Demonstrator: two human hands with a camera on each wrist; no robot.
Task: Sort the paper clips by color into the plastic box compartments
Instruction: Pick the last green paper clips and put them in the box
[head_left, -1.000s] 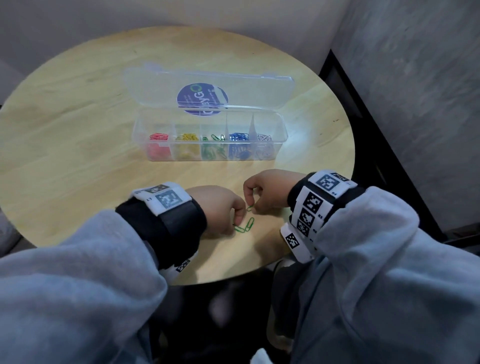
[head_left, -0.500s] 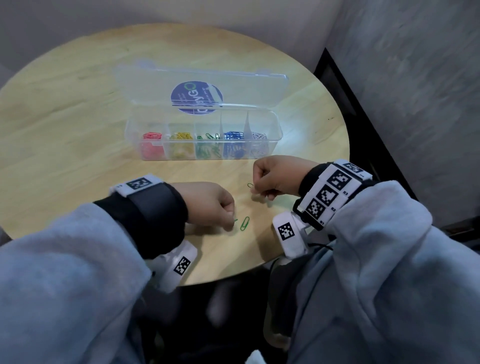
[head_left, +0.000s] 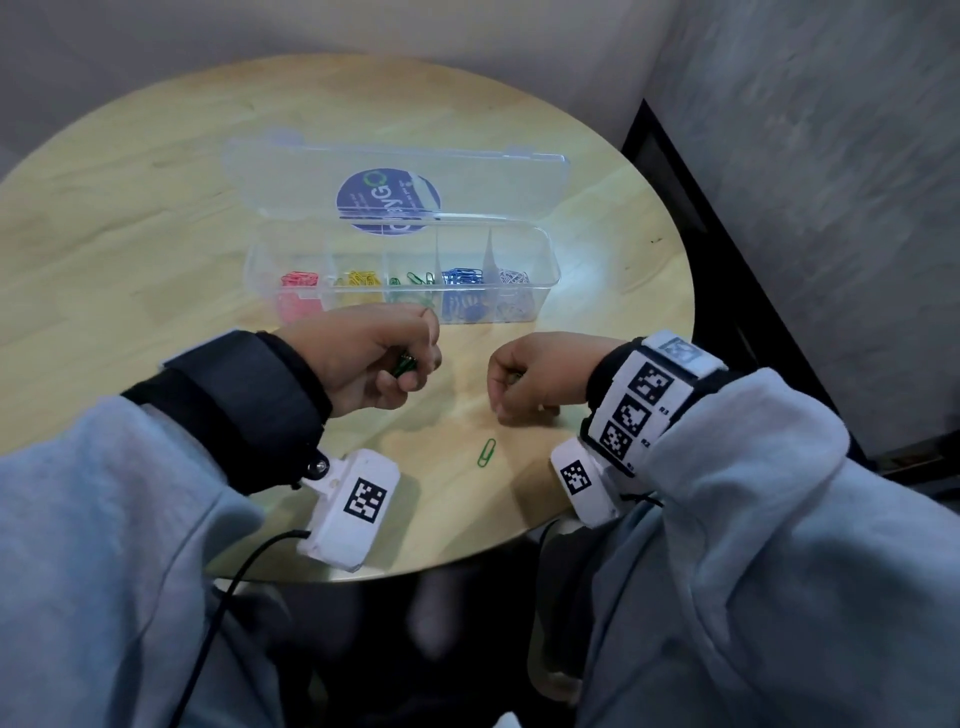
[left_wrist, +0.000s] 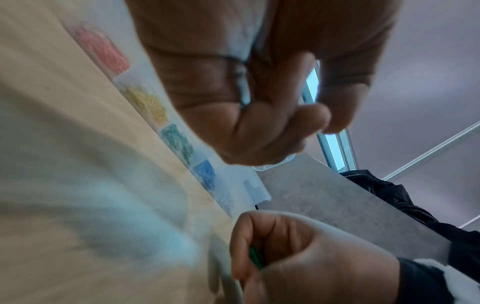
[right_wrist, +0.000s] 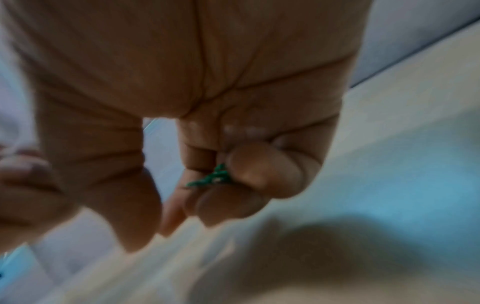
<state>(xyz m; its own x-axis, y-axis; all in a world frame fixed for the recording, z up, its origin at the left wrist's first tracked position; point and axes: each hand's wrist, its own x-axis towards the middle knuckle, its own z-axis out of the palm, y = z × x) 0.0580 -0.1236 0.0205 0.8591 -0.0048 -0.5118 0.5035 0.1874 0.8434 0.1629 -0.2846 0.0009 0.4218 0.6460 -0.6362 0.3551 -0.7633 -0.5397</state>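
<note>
The clear plastic box (head_left: 545, 291) stands open mid-table, its compartments holding red, yellow, green (head_left: 413, 280), blue and silver clips. My left hand (head_left: 410, 358) hovers just before the green compartment, fingers curled round a few green paper clips (head_left: 404, 364), with another pinched at its fingertips (head_left: 427, 312). To its right my right hand (head_left: 506, 384) is curled low over the table and holds green clips (right_wrist: 213, 179) between thumb and fingers; the same clips (left_wrist: 255, 257) show in the left wrist view. One loose green clip (head_left: 487, 452) lies on the table near me.
The box lid (head_left: 395, 182) with a blue round sticker lies flat behind the box. The round wooden table (head_left: 130, 260) ends close to my wrists. A grey wall and a dark gap stand at the right.
My left hand picked a green clip off the table and rose towards the box. My right hand drew back a little with its clips. One clip stays on the table.
</note>
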